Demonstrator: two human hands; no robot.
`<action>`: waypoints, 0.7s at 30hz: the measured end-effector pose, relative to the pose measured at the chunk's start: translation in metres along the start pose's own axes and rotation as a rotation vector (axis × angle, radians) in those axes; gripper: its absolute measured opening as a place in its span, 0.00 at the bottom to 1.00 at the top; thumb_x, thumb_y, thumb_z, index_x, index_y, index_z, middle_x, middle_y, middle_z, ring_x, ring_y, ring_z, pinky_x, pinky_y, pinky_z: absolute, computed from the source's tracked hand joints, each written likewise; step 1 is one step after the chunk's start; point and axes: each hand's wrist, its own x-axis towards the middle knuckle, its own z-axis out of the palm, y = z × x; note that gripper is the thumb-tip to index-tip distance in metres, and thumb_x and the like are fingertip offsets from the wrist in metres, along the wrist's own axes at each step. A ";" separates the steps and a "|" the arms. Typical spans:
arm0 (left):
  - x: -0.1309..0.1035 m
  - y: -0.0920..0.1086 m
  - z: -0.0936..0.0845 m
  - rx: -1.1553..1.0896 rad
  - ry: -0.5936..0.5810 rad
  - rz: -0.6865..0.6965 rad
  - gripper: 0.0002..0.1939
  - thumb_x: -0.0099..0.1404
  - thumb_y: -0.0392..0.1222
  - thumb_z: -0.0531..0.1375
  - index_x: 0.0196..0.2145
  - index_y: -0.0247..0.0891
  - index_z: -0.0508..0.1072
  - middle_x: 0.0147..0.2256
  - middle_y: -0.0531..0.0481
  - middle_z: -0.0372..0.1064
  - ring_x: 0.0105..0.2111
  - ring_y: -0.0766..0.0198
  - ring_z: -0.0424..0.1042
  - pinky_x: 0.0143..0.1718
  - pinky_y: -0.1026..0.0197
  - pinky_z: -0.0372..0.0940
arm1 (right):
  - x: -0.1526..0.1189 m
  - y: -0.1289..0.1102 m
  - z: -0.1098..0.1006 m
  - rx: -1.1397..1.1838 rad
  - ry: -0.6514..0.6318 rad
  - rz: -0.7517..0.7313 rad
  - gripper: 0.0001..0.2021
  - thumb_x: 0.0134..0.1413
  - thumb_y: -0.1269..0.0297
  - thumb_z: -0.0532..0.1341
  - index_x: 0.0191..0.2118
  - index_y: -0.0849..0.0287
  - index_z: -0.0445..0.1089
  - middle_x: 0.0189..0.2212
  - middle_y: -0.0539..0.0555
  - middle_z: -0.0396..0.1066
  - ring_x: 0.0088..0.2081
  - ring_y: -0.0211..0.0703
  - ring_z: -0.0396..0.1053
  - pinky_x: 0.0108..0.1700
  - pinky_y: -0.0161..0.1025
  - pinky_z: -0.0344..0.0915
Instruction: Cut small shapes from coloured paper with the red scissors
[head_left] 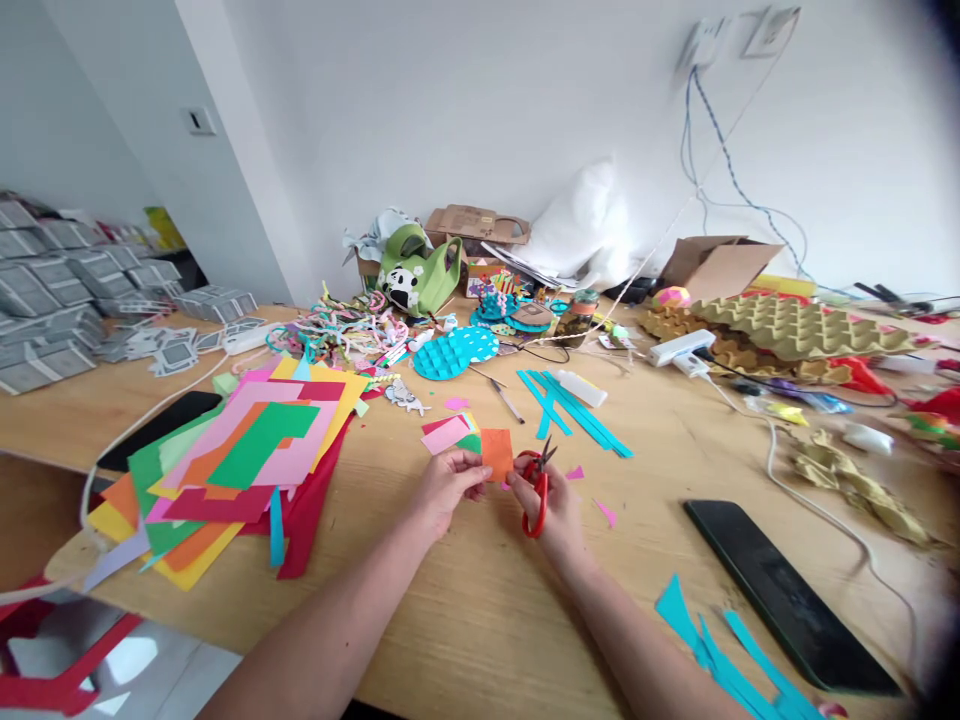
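My left hand [451,485] pinches the lower left of a small orange paper square [496,452] above the table. Red-handled scissors [535,500] sit in my right hand [559,510], their dark blades pointing up and away from the paper. The fingertips of that hand are close to the square's lower right corner; whether they touch it I cannot tell. Just beyond my left hand lie small pink paper pieces [445,434] and a green one [471,441]. Pink scraps [606,512] are scattered around my right hand.
A stack of coloured paper [262,445] lies at the left. Blue strips [592,420], a glue bottle [581,388] and a pen [507,400] are ahead. At right are a black phone [787,590], a white cable [832,530] and egg trays [810,325]. Paper crafts crowd the back.
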 end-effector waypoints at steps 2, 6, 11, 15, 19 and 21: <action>-0.002 0.001 -0.001 0.029 -0.064 -0.015 0.14 0.43 0.44 0.69 0.25 0.33 0.74 0.22 0.51 0.69 0.20 0.71 0.64 0.24 0.65 0.57 | 0.000 -0.001 -0.001 -0.020 -0.015 -0.012 0.15 0.48 0.53 0.64 0.33 0.60 0.65 0.30 0.53 0.68 0.32 0.43 0.67 0.34 0.39 0.65; -0.004 0.002 -0.003 0.127 -0.124 0.020 0.11 0.45 0.43 0.67 0.23 0.32 0.73 0.20 0.51 0.68 0.19 0.72 0.61 0.23 0.65 0.54 | -0.002 -0.006 0.000 -0.071 -0.028 -0.050 0.13 0.50 0.54 0.62 0.32 0.60 0.65 0.29 0.53 0.67 0.31 0.43 0.66 0.33 0.38 0.65; -0.003 0.004 -0.007 0.200 -0.135 0.050 0.09 0.47 0.41 0.66 0.26 0.32 0.75 0.21 0.51 0.70 0.19 0.71 0.62 0.23 0.65 0.55 | -0.005 -0.011 0.000 -0.109 -0.042 -0.048 0.14 0.52 0.51 0.61 0.32 0.59 0.66 0.28 0.54 0.68 0.31 0.44 0.67 0.33 0.38 0.65; -0.002 0.008 -0.006 -0.008 -0.039 0.067 0.12 0.47 0.41 0.67 0.29 0.32 0.75 0.26 0.47 0.73 0.21 0.71 0.64 0.25 0.65 0.58 | -0.007 -0.014 -0.001 -0.086 -0.082 -0.029 0.17 0.55 0.48 0.58 0.32 0.60 0.67 0.27 0.55 0.69 0.29 0.43 0.67 0.33 0.39 0.65; -0.005 0.013 -0.003 -0.231 0.006 0.063 0.13 0.43 0.39 0.69 0.28 0.32 0.74 0.27 0.49 0.72 0.25 0.68 0.69 0.30 0.63 0.64 | -0.011 -0.017 0.003 -0.048 -0.256 0.127 0.24 0.55 0.41 0.54 0.27 0.60 0.65 0.20 0.53 0.67 0.22 0.39 0.64 0.25 0.36 0.62; -0.007 0.014 -0.001 -0.305 0.011 0.066 0.14 0.43 0.39 0.70 0.28 0.32 0.73 0.27 0.50 0.71 0.27 0.67 0.71 0.34 0.61 0.66 | -0.014 -0.018 0.006 -0.056 -0.318 0.207 0.26 0.53 0.38 0.54 0.25 0.60 0.64 0.18 0.52 0.66 0.19 0.38 0.64 0.23 0.35 0.60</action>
